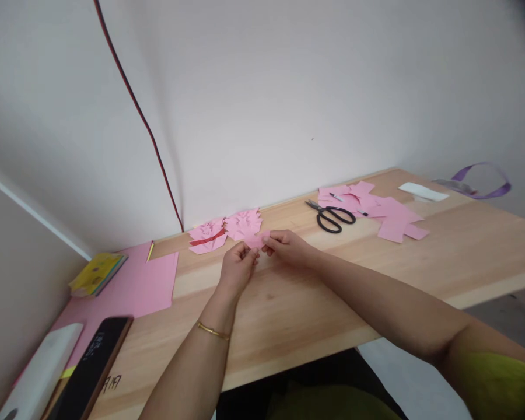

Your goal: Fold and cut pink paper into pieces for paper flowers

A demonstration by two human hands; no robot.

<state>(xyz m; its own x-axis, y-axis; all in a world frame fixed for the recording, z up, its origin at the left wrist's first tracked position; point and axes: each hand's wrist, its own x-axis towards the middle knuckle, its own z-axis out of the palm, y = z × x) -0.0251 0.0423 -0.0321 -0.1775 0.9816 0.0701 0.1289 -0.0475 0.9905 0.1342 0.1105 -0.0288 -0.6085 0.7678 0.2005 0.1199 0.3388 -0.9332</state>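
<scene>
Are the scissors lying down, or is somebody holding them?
Lying down. The scissors rest on the table; the left hand and right hand hold pink paper instead.

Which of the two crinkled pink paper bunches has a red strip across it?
The left bunch, nearer the dark red cable: a red strip lies across it, while the right bunch shows only pink.

Two hands (237, 265), two pink paper bundles (244, 224), one scissors (322, 208), one bracelet (213, 332), one cable (132, 90).

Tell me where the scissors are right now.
In the head view, the scissors lie right of centre on the table, beyond the right hand, beside the loose pink paper pieces.
</scene>
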